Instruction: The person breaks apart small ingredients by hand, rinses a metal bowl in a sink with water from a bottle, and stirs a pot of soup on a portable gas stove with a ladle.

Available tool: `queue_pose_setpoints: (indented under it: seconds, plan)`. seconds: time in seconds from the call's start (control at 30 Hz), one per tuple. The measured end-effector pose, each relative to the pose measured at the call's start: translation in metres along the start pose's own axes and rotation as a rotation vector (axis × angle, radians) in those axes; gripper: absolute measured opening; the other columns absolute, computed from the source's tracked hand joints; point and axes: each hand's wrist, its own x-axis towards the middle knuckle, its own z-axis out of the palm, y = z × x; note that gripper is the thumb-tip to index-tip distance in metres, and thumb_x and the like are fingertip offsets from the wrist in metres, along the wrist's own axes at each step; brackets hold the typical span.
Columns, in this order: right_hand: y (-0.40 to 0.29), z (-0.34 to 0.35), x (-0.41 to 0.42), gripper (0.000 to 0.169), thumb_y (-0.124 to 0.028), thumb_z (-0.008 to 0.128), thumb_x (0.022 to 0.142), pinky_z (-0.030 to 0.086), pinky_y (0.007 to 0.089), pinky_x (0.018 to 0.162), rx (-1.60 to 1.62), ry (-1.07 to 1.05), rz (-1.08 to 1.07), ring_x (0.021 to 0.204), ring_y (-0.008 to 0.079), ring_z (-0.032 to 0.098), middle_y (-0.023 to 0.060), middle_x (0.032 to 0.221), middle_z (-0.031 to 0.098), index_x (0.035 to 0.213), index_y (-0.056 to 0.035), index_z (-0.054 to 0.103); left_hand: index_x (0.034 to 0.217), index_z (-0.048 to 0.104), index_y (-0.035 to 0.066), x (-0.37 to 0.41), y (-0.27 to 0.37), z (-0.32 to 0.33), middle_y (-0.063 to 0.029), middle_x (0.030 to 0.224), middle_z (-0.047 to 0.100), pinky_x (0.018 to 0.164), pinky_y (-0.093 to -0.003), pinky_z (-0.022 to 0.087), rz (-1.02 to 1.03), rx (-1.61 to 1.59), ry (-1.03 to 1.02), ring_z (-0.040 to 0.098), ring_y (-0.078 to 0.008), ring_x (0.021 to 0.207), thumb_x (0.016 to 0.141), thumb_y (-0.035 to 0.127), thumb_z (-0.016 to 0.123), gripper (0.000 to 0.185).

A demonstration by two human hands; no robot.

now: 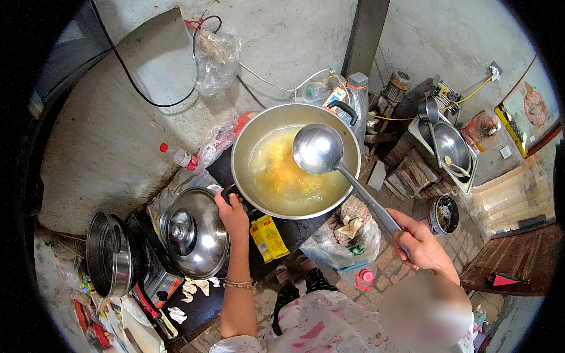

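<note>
My left hand (233, 214) grips the black side handle of a wide metal pot (240, 145). Inside the pot lies a cloudy yellow liquid (269, 176) with an orange-yellow patch in its middle. My right hand (419, 245) holds a long-handled steel ladle (318, 148) by its grey handle. The ladle's bowl hangs over the pot, its rounded side facing up; whether its edge touches the liquid I cannot tell. Close to my left wrist lies a yellow packet (268, 238) bearing writing. A domed steel lid (201, 247) rests left of my left hand.
A steel steamer pot (110, 260) stands far left, near red-and-black handles (148, 302). Behind are a plastic bottle (185, 159) and a capped container (358, 88). A plastic-lined bin (340, 251) stands below the table (304, 229). Stacked wood (410, 172) and a basin (448, 141) are right.
</note>
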Motion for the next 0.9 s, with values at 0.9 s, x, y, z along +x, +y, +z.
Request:
queue_pose_setpoints:
  seconds: [0.9]
  plan:
    - [0.015,-0.011,-0.001,0.049,-0.004,0.034,0.082,0.031,0.022,0.03,0.212,-0.005,0.022,0.032,0.0083,0.037,0.0015,0.049,0.042,0.131,-0.0058,0.035,0.115,0.039,-0.001,0.001,-0.003,0.001,-0.0077,0.08,0.055,0.066,-0.0289,0.044,0.054,0.01,0.0,0.054,-0.0154,0.07,0.089,0.013,0.043,0.031]
